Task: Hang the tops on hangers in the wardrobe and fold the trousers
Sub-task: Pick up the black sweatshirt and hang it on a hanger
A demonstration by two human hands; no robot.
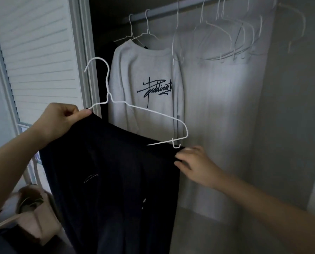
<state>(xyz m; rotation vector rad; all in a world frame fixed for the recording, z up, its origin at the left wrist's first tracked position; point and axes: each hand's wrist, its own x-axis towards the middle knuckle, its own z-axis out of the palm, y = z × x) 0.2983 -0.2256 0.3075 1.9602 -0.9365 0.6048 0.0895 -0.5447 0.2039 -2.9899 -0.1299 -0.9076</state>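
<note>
1. Head view, the hands: the left hand (61,118) pinches the dark top (112,173) together with the left end of a white wire hanger (134,107), thumb and fingers curled tight on the cloth. The right hand (195,162) is at the top's other upper corner, just below the hanger's right end; its fingers are blurred, bent loosely onto the fabric edge, and I cannot tell whether they truly grip it.

2. Head view, the task's thing: the dark top hangs in front of the open wardrobe, its upper edge stretched between the 2 hands. The hanger's right shoulder and lower bar stand bare above the cloth, so the top looks only partly threaded on.

3. Head view, the wardrobe: a light sweatshirt (144,85) with dark script already hangs from the rail (171,10) at its left end. Several empty hangers (226,37) crowd the rail's right end. A louvred door (37,52) stands at the left edge.

4. Risks, as I judge them: with the right shoulder unseated, lifting now could let the top slide off that end. The thin wire may twist in a 1-handed pinch. The hook could snag the hung sweatshirt's hanger near the rail's left end.
</note>
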